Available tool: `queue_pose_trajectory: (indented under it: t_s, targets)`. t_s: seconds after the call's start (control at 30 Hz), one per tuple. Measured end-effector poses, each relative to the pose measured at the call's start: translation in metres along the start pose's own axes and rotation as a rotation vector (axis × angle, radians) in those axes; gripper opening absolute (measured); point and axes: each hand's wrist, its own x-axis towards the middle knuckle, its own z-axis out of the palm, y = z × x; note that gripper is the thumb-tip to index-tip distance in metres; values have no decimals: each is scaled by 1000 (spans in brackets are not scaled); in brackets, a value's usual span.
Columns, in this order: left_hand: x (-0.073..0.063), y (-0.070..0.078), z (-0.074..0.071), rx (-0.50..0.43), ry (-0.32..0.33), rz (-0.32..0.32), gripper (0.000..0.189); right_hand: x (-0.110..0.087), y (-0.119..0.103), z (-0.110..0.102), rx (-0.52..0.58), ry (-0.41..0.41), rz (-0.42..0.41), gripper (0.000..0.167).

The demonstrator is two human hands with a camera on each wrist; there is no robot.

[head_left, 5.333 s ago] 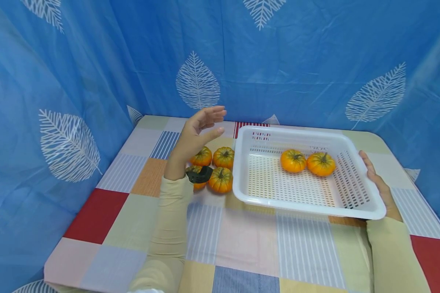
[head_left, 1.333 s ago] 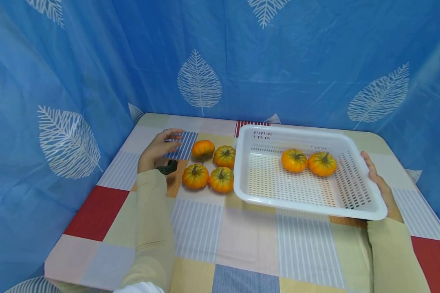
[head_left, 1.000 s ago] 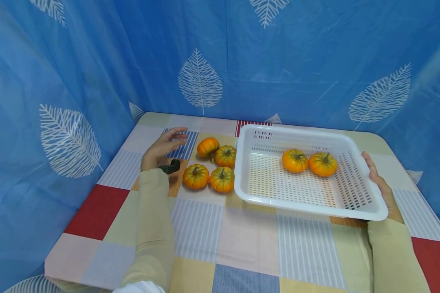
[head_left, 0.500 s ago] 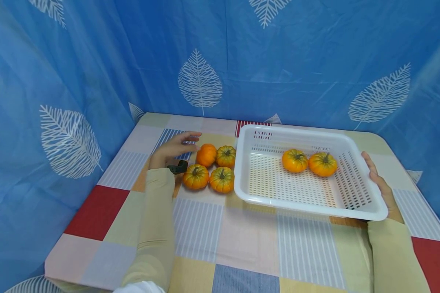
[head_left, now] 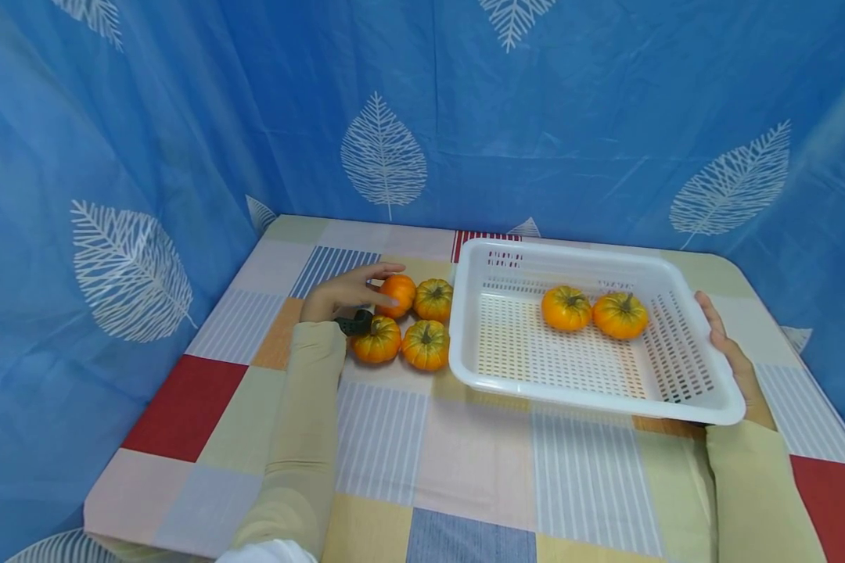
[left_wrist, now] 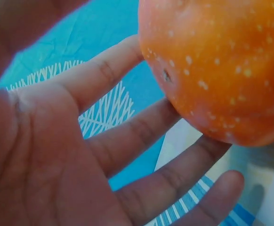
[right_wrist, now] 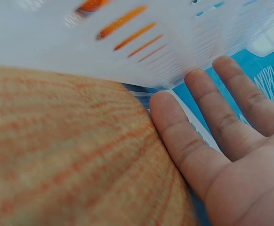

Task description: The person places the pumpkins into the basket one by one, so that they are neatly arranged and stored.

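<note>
My left hand reaches around a small orange pumpkin at the back left of a cluster, thumb in front and fingers behind. In the left wrist view its fingertips meet the smooth, speckled skin of that pumpkin, which lies tipped with no stem showing. Close by are a back-right pumpkin, a front-left one and a front-right one. My right hand rests with extended fingers against the right side of a white plastic basket; the fingertips touch its slotted wall in the right wrist view.
Inside the basket sit two more pumpkins, a left one and a right one. A patchwork cloth covers the table. Blue curtain with white leaf prints hangs behind and at the sides.
From above the cluster, my left hand went left, then came back right onto the back-left pumpkin. That pumpkin rolled and tipped over meanwhile. My right hand and the basket stayed put.
</note>
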Motion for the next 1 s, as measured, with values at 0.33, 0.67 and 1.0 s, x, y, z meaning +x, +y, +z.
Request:
queue_pose_trajectory:
  t_s: [0.33, 0.67, 1.0]
  targets:
    - [-1, -1, 0, 0, 9, -28, 74, 1, -1, -1, 5, -3, 22, 69]
    - [-4, -8, -9, -38, 108, 24, 75, 1, -2, 0, 13, -20, 15, 70]
    - [-17, -7, -20, -38, 267, 88, 76, 1, -1, 0, 61, -19, 8, 70]
